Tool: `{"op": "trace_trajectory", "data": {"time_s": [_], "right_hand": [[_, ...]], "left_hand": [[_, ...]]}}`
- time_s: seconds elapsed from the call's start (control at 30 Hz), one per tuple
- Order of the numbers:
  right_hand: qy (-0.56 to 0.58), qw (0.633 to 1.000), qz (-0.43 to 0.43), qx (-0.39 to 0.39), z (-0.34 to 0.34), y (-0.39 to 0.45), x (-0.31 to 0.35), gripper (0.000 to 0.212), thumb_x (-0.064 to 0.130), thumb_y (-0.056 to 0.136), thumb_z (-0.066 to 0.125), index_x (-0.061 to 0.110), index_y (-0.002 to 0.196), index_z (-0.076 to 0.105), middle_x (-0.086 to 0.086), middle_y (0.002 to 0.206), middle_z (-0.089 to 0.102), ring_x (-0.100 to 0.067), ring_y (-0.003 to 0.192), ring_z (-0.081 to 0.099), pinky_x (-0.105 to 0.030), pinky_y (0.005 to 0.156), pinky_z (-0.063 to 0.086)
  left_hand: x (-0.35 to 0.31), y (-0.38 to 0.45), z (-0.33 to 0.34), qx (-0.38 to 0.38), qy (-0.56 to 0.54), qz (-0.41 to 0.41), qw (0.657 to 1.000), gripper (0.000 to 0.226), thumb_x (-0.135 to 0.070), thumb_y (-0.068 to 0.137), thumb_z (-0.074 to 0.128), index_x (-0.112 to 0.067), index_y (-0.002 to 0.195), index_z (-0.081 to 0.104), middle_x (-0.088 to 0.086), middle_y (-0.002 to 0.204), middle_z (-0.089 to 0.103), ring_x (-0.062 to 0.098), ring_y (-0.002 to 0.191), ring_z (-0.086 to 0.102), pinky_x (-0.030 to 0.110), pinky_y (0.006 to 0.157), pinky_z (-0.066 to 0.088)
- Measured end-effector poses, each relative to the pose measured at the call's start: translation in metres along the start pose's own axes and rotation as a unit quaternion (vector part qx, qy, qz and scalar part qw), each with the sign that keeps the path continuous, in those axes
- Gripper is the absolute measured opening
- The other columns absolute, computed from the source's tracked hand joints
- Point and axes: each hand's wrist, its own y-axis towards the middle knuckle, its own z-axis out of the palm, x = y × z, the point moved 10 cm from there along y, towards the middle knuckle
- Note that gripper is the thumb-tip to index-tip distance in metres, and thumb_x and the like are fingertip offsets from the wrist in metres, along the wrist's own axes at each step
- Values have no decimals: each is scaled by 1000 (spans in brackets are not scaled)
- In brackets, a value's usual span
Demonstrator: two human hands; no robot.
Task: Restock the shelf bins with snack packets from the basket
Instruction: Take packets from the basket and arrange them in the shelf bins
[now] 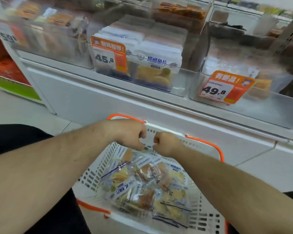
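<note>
The basket [98, 168] under the two hands is white, with a pattern of small slots in its walls, and its handles [208, 144] are orange. The snack packets [142, 183] just below the grip are clear with white and blue labels, and the food inside looks yellow and light brown. Above the hands, the shelf [108, 98] is white. The price tag [109, 54] on the clear bin [179, 81] is orange and white with black numbers, and the second tag [226, 87] further right has the same colours.

Glossy plastic packets [143, 188] (white plastic basket [98, 168])
</note>
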Motion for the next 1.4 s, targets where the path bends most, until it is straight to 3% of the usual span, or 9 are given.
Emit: {"op": "trace_trajectory", "data": {"time_s": [0.13,0.3,0.5,0.63,0.8,0.97,1.17,1.3,1.4], "right_hand": [[56,990,99,87,73,12,-42,17,20,90,61,6,100,63,-10,101,64,-22,87,59,-31,71,50],[203,943,230,129,137,18,-77,18,16,85,69,6,74,59,-4,65,58,-15,55,54,-24,46,47],[284,906,286,126,168,29,-84,7,2,70,71,2,68,65,-10,61,63,-20,46,56,-25,47,48],[244,924,261,133,175,34,-82,9,10,80,69,1,79,68,-14,79,71,-24,62,62,-38,68,59],[181,953,208,129,135,31,-64,12,5,92,52,8,89,63,-10,84,65,-25,74,61,-32,64,52],[130,982,118,65,56,23,-47,16,12,97,49,19,83,50,-1,84,58,-23,81,58,-26,60,43],[64,998,24,16,-44,-13,-25,28,15,96,52,24,70,45,3,83,60,-20,80,57,-33,73,48],[52,999,-13,-4,-99,-47,-8,25,8,91,48,23,72,53,14,74,61,1,61,52,-23,59,42],[23,999,-29,-25,-130,-68,2,25,8,89,51,24,69,53,14,74,61,-8,67,56,-24,59,43]], "left_hand": [[10,10,15,66,-9,-18,998,30,-47,88,65,-28,105,51,0,104,50,19,89,48,30,83,42],[7,16,11,78,-24,-29,996,60,-46,89,64,-24,141,45,-2,133,58,18,117,59,39,100,49],[12,23,14,97,-24,-37,994,41,-44,89,62,-18,121,56,4,113,63,17,93,57,35,90,50],[14,25,18,102,-25,-41,994,44,-43,88,63,-12,118,58,-1,99,49,19,86,47,38,90,50],[10,21,15,99,-24,-30,994,51,-46,90,63,-18,131,52,0,120,61,20,106,61,38,99,49],[20,21,6,55,-26,-45,997,33,-44,87,65,-23,101,43,1,98,46,21,84,43,31,77,40],[14,7,1,0,-79,-51,996,63,-44,90,67,-16,143,46,-2,133,58,16,118,57,32,101,47],[5,6,0,-36,-145,-40,988,67,-48,87,69,-17,142,47,-4,134,57,13,117,57,25,94,46],[-9,5,-1,-61,-211,-27,975,53,-51,83,73,-26,127,58,-12,118,63,7,99,62,22,81,47]]}}
